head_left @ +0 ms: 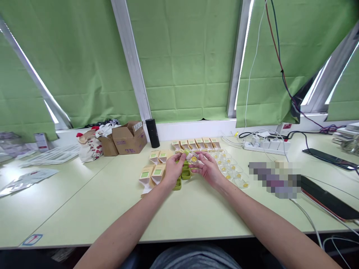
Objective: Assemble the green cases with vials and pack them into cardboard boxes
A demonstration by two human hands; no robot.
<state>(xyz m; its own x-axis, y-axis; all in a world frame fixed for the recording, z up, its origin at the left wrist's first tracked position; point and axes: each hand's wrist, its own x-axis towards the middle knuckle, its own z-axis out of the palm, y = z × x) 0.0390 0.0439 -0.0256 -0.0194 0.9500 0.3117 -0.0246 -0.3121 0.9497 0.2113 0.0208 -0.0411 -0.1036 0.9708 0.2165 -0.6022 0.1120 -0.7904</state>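
Both hands meet above the middle of the table, around a small clear plastic piece [193,158] with a yellow spot and a pale green end. My left hand [174,169] pinches the green end between thumb and fingers. The clear end is in the fingers of my right hand [209,168]. Below them stand small olive-green square trays [186,174], partly hidden by my left hand. To the right lie rows of clear plastic pieces with yellow centres [228,168]. Left of my left hand are open kraft boxes [151,175] with green labels; more kraft boxes [196,144] line up behind.
A cardboard box [130,138], a black bottle [152,133] and a printed bag [91,145] stand at the back left. A power strip [266,145] with cables lies at the back right. Dark phone-like slabs [328,196] and a blurred patch [276,181] are at right.
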